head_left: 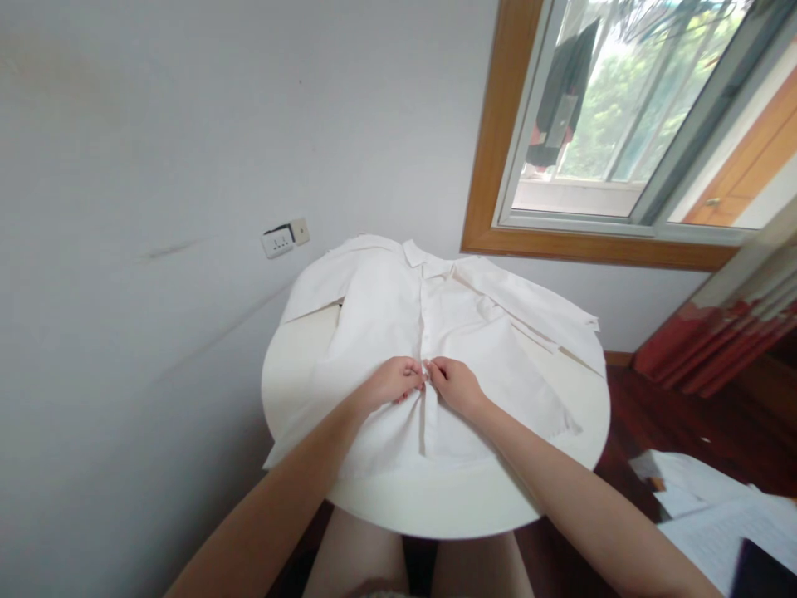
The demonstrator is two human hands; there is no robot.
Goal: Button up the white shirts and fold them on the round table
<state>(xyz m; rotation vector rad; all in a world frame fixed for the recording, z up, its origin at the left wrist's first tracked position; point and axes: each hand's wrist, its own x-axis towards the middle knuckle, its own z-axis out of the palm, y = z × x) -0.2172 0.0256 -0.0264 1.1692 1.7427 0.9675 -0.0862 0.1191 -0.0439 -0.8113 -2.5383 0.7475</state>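
The white shirt [379, 307] lay spread face up across the round table [436, 508], its collar at the far edge. I saw my left hand [393, 380] and right hand [456, 384] meeting at its front opening near the table's middle, the fingers of each pinched closed on the cloth. A wall socket [278, 242] sat beyond the far left edge.

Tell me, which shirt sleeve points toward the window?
On the shirt, the right sleeve: it stretches toward the window side of the table. The left sleeve lies toward the wall socket.
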